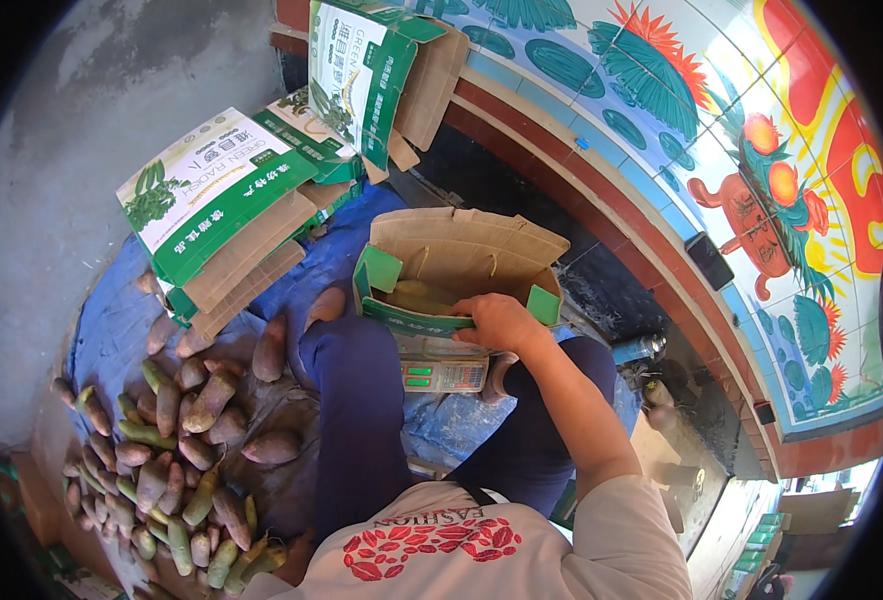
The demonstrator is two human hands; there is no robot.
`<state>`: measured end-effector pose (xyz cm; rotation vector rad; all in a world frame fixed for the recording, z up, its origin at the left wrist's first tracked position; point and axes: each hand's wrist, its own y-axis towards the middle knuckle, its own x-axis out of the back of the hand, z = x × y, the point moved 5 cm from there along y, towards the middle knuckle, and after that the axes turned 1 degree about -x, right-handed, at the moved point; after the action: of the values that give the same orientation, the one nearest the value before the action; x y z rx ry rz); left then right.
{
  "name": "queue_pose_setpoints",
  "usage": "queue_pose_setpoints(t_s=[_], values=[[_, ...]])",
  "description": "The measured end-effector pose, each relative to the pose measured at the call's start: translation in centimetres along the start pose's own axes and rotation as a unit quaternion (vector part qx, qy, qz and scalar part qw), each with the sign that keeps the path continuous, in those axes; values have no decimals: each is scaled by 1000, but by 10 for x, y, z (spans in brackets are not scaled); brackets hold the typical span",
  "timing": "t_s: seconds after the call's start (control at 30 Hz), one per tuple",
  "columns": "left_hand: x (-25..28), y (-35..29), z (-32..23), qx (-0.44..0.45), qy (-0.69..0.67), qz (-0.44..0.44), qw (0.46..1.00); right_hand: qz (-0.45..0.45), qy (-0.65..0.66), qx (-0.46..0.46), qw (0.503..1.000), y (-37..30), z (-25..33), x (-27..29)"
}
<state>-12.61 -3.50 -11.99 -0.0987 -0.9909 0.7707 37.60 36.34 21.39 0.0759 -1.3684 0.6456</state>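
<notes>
An open green-and-white cardboard box (466, 245) stands between my knees, on a digital scale (446, 377) with lit green displays. Pale green radishes (416, 297) lie inside it. My right hand (501, 322) is at the box's near rim, its fingers closed over the edge. At the lower left, part of my left arm (296, 562) shows beside a large heap of green and purplish radishes (176, 460); the heap and my body's edge hide that hand's fingers.
Several green-and-white cartons (221, 190) stand open at the upper left, on a blue sheet (111, 320). A tiled, painted wall (651, 110) with a brown ledge curves along the right. A phone-like dark object (708, 261) rests on the ledge. Loose radishes (661, 405) lie beyond my right knee.
</notes>
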Motion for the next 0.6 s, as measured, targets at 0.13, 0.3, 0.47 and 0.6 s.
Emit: queue_pose_setpoints(t_s=[0.13,0.3,0.47,0.6], values=[[-28,-2,3,8,15,-8,1000,-16,5,0,1000,1,6,-1],[-110,-24,-22,-53,-48,31,997,-31,18,-4,999,-5,0,0],[-142,-47,-55,-94,-109,89,986,-64,7,-10,998,-10,-3,-3],[-115,-32,-134,-116,-171,140,968,-80,3,7,997,-11,6,-7]])
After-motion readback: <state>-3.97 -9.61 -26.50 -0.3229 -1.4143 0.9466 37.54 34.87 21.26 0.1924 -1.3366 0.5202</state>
